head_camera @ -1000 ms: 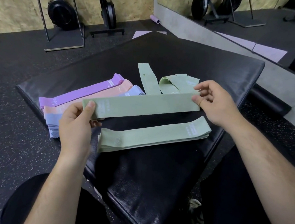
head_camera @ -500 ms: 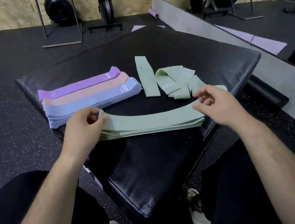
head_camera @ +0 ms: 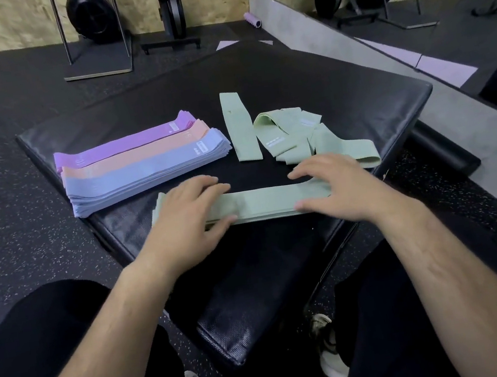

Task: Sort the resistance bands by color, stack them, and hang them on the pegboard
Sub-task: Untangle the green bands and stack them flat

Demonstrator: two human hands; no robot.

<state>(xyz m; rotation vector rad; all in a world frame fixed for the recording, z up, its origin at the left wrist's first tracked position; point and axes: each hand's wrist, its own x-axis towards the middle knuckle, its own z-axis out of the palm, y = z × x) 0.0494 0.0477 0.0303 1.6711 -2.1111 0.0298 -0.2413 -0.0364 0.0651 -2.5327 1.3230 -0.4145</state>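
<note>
Both hands lie flat on the green stack [head_camera: 265, 202] of resistance bands, which sits on the near part of the black padded tabletop [head_camera: 337, 80]. The left hand [head_camera: 186, 209] covers the stack's left end, fingers straight and slightly spread, palm down, gripping nothing. The right hand [head_camera: 333, 186] presses the right end in the same way, its fingers stretched out over the far edge and its thumb lying along the near edge. Between the two hands the top band shows as a smooth, level strip.

Beyond the left hand, and a little to its left, three sorted piles lie side by side, touching and slightly fanned: the blue stack [head_camera: 149, 170] nearest that hand, then the peach stack [head_camera: 140, 155], then the purple stack [head_camera: 126, 144] farthest off.

Beyond the gap between the hands a single green band [head_camera: 240, 128] lies flat, pointing away from the person. Just past the right hand's fingertips is a loose heap of green bands [head_camera: 293, 131], folded and crossed over one another; one of them trails out to the right of that hand [head_camera: 360, 150]. Whether it touches the hand I cannot tell.

Speckled rubber floor [head_camera: 6, 222] surrounds the tabletop.
</note>
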